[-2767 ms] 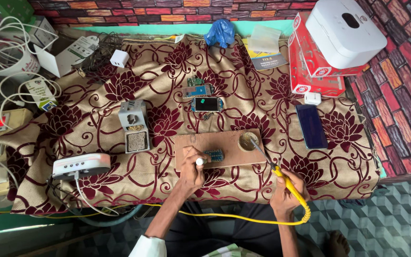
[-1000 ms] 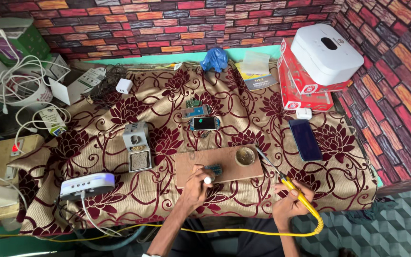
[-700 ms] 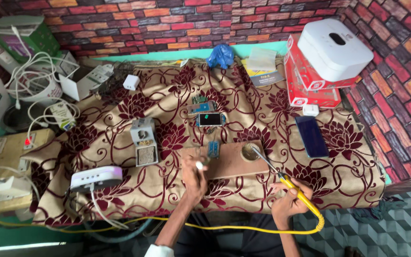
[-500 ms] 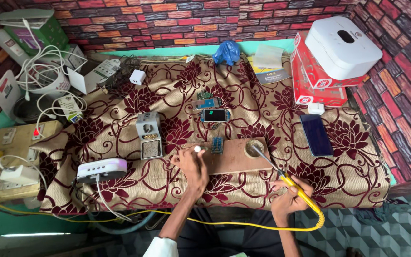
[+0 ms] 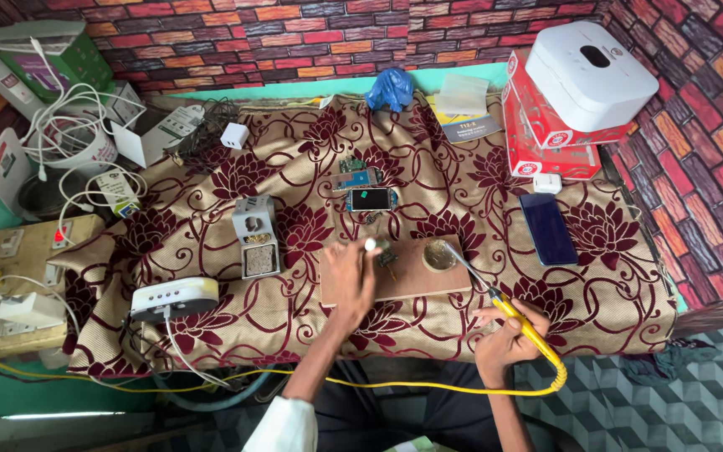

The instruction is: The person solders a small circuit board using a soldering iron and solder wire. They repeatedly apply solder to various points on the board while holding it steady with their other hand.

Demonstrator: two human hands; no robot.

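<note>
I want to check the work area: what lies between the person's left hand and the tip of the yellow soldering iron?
In the head view, a small circuit piece on the brown wooden board lies between the left hand and the soldering iron.

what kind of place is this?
Probably a small electronics repair bench. The right hand holds a yellow soldering iron over a wooden board, small circuit boards lie on the floral cloth, and chargers and cables pile up at the left.

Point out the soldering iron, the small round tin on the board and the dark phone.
soldering iron (image 5: 522,321), head view, yellow handle
round tin (image 5: 439,255), head view, its centre
dark phone (image 5: 548,228), head view, middle of screen
</note>
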